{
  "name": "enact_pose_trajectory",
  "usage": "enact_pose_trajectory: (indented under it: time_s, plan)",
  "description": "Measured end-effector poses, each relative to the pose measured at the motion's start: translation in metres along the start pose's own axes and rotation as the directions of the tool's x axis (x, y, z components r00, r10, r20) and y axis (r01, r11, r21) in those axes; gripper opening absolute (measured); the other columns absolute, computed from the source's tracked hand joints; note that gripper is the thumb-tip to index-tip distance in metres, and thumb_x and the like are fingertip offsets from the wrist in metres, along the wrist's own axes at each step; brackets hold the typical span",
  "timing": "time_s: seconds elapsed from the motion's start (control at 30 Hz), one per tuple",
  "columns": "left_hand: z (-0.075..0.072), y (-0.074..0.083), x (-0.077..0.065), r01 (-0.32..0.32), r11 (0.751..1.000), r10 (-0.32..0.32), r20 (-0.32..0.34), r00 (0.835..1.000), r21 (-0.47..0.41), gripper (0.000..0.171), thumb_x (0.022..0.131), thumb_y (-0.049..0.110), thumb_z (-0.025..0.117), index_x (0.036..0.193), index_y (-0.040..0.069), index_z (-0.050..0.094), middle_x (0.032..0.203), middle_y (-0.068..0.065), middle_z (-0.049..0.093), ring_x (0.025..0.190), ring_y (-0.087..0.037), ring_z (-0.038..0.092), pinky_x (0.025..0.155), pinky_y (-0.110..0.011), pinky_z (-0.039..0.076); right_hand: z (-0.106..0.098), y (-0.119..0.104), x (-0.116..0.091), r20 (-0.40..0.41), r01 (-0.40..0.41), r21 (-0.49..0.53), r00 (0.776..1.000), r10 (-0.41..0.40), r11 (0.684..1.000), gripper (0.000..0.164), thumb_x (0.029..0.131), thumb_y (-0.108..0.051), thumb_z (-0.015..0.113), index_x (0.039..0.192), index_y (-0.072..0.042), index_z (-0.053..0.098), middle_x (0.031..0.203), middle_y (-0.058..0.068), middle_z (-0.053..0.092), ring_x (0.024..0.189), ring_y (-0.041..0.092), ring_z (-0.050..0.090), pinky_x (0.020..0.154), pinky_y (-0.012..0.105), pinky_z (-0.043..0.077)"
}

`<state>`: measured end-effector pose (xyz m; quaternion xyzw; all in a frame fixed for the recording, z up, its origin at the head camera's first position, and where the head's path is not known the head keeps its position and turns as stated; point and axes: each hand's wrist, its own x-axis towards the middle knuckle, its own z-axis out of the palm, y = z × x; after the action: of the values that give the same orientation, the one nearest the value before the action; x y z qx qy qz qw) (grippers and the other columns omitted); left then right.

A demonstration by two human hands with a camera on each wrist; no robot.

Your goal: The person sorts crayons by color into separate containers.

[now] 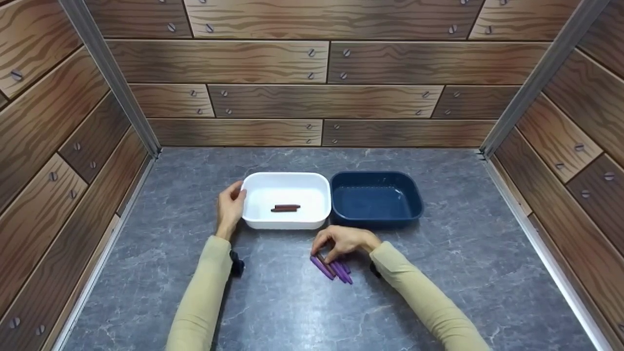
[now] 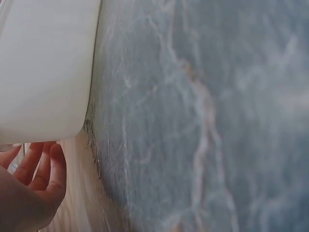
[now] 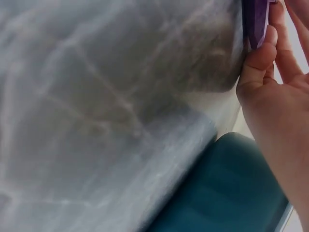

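My left hand [image 1: 230,204] holds the left end of a white container [image 1: 286,225], with the fingertips against its end wall in the left wrist view. Two brown crayons [image 1: 285,208] lie side by side on the container's floor. In front of the containers, my right hand [image 1: 343,240] reaches down to a small bunch of purple crayons [image 1: 341,272] on the table. Between its thumb and fingers it pinches a brown crayon [image 1: 320,258], partly hidden among the purple ones. A tapered purple crayon [image 3: 257,21] shows beside the thumb in the right wrist view.
A dark blue container [image 1: 378,222] stands against the right side of the white one, with nothing visible inside. The grey marbled tabletop [image 1: 292,302] is enclosed by wood-patterned walls [image 1: 263,100] at the back and both sides, with metal posts at the corners.
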<state>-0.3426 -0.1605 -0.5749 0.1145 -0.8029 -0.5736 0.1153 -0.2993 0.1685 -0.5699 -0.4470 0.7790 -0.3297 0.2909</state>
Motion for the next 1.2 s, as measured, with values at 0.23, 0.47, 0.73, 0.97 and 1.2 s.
enact_pose_trajectory:
  time_s: [0.23,0.47,0.73,0.97,1.2]
  plan:
    - [0.001,0.003,0.001,-0.004,1.0,0.004,-0.008,1.0,0.017,0.036,0.099,0.019,0.057,0.134,0.01,0.06,0.116,-0.015,0.066,0.103,-0.025,0.061,0.089,-0.038,0.049,-0.002,-0.001,0.004,-0.049,-0.038,-0.046,0.998,0.036,0.998,0.027,0.077,-0.006,0.082,0.103,-0.008,0.077,0.108,0.006,0.072,0.104,0.014,0.061,0.092,0.026,0.049]
    - [-0.001,-0.001,-0.002,0.031,0.999,-0.031,0.004,0.999,0.019,0.037,0.101,0.021,0.055,0.136,0.012,0.058,0.121,-0.013,0.064,0.106,-0.024,0.059,0.09,-0.039,0.049,0.0,-0.003,0.008,-0.04,-0.056,-0.064,0.998,0.053,0.996,0.025,0.078,-0.007,0.081,0.103,-0.009,0.078,0.104,0.006,0.072,0.093,0.01,0.059,0.08,0.023,0.048]
    - [-0.001,-0.003,-0.003,-0.005,1.0,0.005,-0.008,1.0,0.007,0.035,0.099,0.018,0.056,0.133,0.009,0.06,0.117,-0.016,0.066,0.104,-0.026,0.061,0.089,-0.039,0.049,-0.001,-0.006,0.01,-0.033,-0.11,-0.092,0.994,0.107,0.99,0.016,0.08,-0.009,0.08,0.096,-0.009,0.078,0.093,0.004,0.072,0.077,0.004,0.056,0.067,0.016,0.044]
    - [0.001,-0.001,0.0,-0.006,1.0,0.006,-0.002,1.0,0.02,0.036,0.099,0.021,0.057,0.134,0.011,0.06,0.117,-0.014,0.066,0.104,-0.025,0.061,0.089,-0.039,0.05,-0.006,-0.005,0.012,-0.002,-0.11,-0.123,0.994,0.11,0.986,0.012,0.081,-0.009,0.079,0.093,-0.008,0.079,0.086,0.004,0.07,0.073,-0.002,0.052,0.064,0.014,0.043]
    - [0.0,-0.002,0.001,0.02,1.0,-0.02,-0.002,1.0,0.013,0.036,0.099,0.021,0.057,0.134,0.012,0.06,0.119,-0.013,0.065,0.106,-0.025,0.061,0.09,-0.039,0.05,-0.008,-0.004,0.013,-0.02,-0.112,-0.188,0.994,0.11,0.976,0.008,0.079,-0.014,0.081,0.087,-0.012,0.08,0.086,0.0,0.071,0.075,-0.002,0.052,0.065,0.014,0.044]
